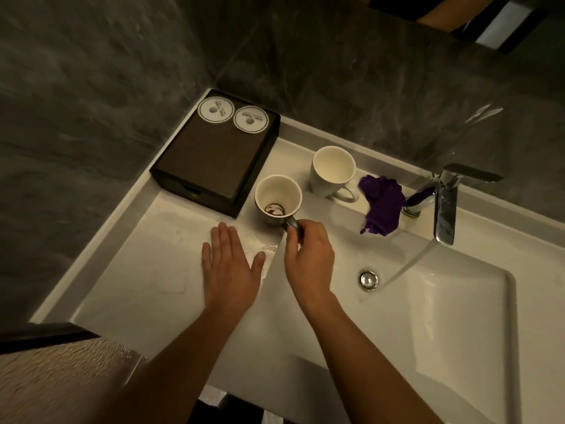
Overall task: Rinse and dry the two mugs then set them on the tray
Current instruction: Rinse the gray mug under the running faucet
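A grey mug (276, 199) with brown dregs in its bottom stands on the wet counter beside the dark tray (211, 160). My right hand (308, 255) grips its handle. A white mug (331, 171) stands upright behind it, handle toward the basin. My left hand (230, 264) rests flat on the counter, fingers straight, left of the grey mug. A purple cloth (382, 205) lies crumpled by the tap (443, 200). Water runs from the tap into the sink basin (458, 316).
Two round paper coasters (232, 114) lie at the far end of the tray. The drain (368, 280) sits in the basin near the water stream. Dark tiled walls close in behind and to the left. Puddles spot the counter.
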{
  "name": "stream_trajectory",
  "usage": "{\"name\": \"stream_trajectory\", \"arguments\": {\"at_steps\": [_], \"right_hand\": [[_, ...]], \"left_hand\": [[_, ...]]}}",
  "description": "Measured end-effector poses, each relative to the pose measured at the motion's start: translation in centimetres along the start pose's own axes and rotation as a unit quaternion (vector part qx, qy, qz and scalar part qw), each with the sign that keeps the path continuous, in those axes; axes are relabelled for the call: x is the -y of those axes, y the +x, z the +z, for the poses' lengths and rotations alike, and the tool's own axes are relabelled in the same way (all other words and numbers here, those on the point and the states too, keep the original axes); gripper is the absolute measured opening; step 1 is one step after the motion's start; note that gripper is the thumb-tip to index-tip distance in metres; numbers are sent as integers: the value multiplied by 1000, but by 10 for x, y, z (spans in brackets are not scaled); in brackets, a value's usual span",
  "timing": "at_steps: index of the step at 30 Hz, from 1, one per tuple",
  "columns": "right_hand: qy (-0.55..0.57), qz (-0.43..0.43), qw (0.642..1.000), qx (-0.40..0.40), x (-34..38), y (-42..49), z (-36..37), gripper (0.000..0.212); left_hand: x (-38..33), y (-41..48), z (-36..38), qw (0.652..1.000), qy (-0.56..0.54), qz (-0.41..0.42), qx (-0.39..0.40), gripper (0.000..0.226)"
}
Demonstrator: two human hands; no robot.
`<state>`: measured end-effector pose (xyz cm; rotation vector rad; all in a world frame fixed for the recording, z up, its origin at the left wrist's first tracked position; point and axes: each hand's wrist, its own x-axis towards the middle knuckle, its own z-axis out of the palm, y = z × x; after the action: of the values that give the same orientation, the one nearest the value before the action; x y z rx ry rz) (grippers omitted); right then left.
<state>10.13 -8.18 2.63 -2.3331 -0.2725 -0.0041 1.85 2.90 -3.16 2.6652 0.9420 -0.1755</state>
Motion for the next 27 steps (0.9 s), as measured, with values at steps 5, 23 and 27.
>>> {"name": "stream_trajectory", "arguments": {"at_steps": [5, 23, 27], "right_hand": [[6, -29, 1000, 7, -34, 7, -20, 9], [-31, 116, 993, -11, -203, -45, -155, 8], [-3, 148, 989, -14, -220, -29, -167, 8]], "left_hand": [[-11, -4, -23, 971, -236, 22, -7, 79], [-196, -10, 21, 852, -350, 264, 284, 88], [-226, -5, 30, 854, -346, 277, 271, 88]]}}
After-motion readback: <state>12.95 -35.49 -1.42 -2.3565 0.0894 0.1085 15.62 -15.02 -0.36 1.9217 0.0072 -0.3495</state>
